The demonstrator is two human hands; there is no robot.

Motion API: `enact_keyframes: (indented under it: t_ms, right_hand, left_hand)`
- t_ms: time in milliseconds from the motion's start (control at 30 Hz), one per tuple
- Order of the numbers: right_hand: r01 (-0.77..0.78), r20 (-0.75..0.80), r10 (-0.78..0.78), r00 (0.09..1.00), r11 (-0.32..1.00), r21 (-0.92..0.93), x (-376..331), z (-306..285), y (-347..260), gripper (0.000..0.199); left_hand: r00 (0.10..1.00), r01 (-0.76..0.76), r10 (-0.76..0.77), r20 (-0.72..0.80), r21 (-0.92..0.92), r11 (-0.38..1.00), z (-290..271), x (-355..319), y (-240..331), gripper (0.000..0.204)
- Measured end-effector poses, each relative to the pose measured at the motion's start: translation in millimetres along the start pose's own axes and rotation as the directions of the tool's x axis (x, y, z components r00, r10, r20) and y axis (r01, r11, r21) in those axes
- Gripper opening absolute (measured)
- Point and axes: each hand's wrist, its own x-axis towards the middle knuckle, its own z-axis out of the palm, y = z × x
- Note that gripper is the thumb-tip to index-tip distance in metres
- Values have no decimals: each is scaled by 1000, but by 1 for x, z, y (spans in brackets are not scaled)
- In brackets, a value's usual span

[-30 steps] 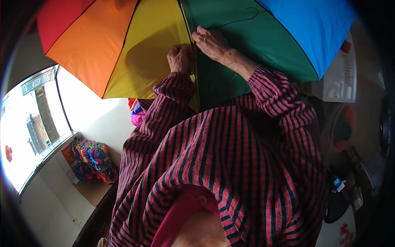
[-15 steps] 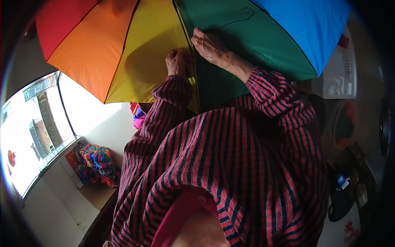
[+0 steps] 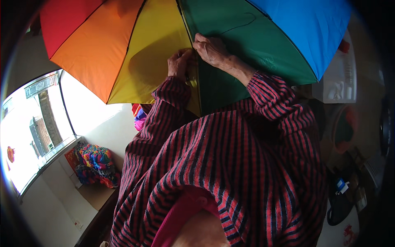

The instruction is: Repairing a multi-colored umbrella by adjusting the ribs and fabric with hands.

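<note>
A rainbow umbrella [image 3: 160, 37] is spread open in front of me, with red, orange, yellow, green and blue panels parted by thin dark ribs. My left hand [image 3: 179, 64] is against the yellow panel, its fingers curled in at the rib [image 3: 186, 25] between yellow and green. Just above and to the right, my right hand [image 3: 210, 50] is closed in a pinch at that same rib, its back over the green panel. What lies between the fingertips of either hand is too small or hidden. A dark thread [image 3: 240, 26] loops across the green panel, trailing toward my right hand.
A bright window [image 3: 37, 127] is at the left. Below it, a bundle of multicoloured yarn or cloth [image 3: 96, 160] rests on a brown surface. A translucent plastic bin [image 3: 339, 78] stands at the right, with a dark strap or bag [image 3: 339, 208] lower down.
My right hand has come slightly lower, and my left fingers are nearer to it at the rib. The umbrella has shifted a little down and right in view.
</note>
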Motion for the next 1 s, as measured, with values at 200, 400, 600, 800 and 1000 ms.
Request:
enact_keyframes:
  t_ms: [200,400,600,800,1000]
  right_hand:
    - [-386,-9,578,816,557,735,28,-73,-71,7]
    - [298,-634,557,537,578,759,28,-105,-63,5]
    - [-73,-387,-200,900,806,-587,23,-46,-40,6]
    - [-21,-135,-114,984,685,-728,-2,0,-45,7]
    - [40,-8,-59,998,766,-642,-7,9,-37,14]
  left_hand:
    - [995,-90,90,-51,11,996,-12,-10,-7,24]
    - [987,-121,133,-92,121,985,5,-9,-12,22]
    - [984,-109,120,-128,83,991,5,-11,-11,21]
    - [989,-92,94,-112,25,995,2,-10,-7,15]
    - [987,-99,100,-127,10,995,-2,-9,-13,16]
